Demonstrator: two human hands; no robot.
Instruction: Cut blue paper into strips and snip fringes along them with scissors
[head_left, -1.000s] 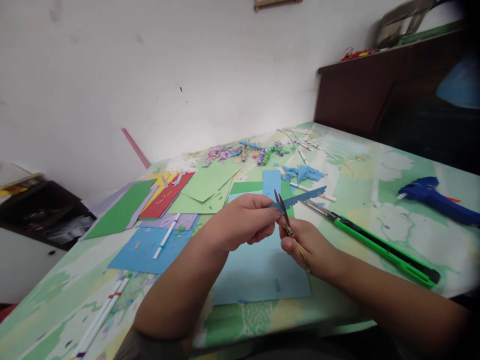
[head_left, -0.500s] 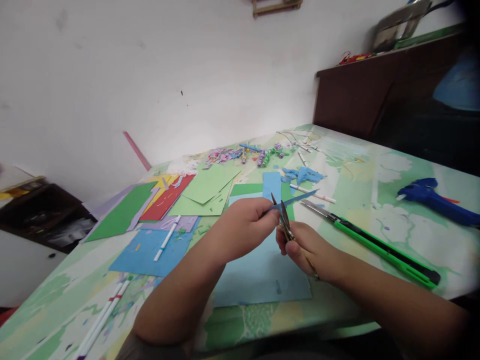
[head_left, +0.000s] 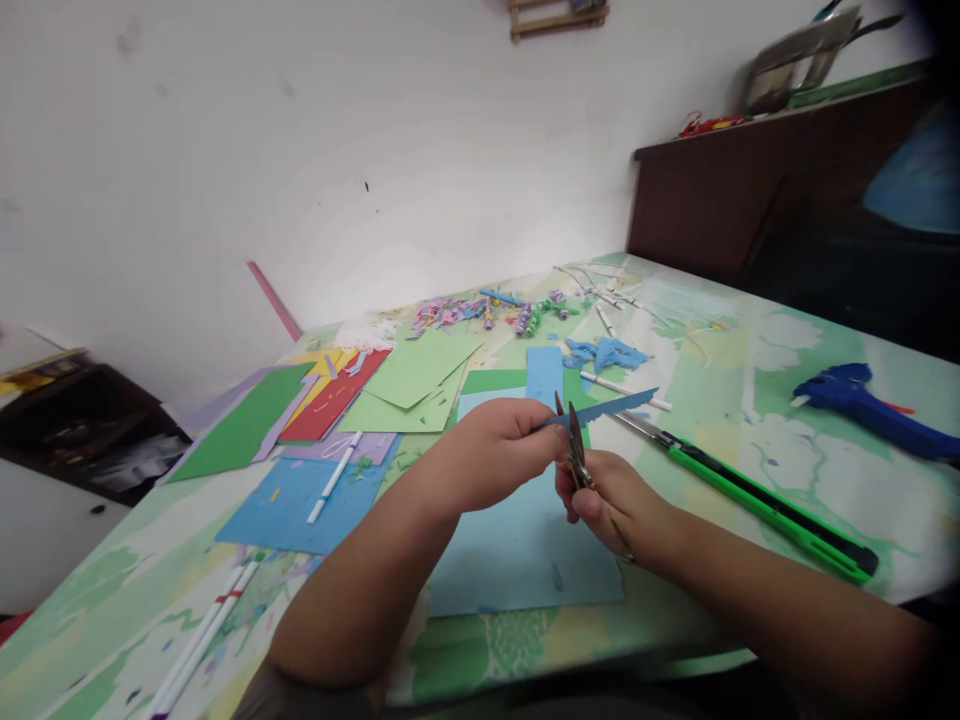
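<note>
My left hand [head_left: 501, 450] pinches a narrow blue paper strip [head_left: 611, 407] whose far end juts out to the right; its lower edge looks jagged. In my right hand [head_left: 619, 505] is a pair of scissors [head_left: 577, 455], blades pointing up and slightly apart, with the strip at the blades. Both hands are close together above a light blue sheet [head_left: 525, 560]. Just beyond them a small blue paper rectangle [head_left: 544, 372] lies over a green sheet [head_left: 487, 380]. A pile of blue cut pieces [head_left: 606, 353] sits behind the strip.
A green utility knife [head_left: 772, 508], blade out, lies right of my hands, and a blue glue gun [head_left: 877, 405] farther right. Coloured sheets [head_left: 247, 425] and white markers [head_left: 335, 478] spread over the left. Small curled paper pieces [head_left: 529, 318] are near the wall.
The scissors and both hands have shifted slightly to the right. The strip's free end reaches farther right and shows more of its jagged edge.
</note>
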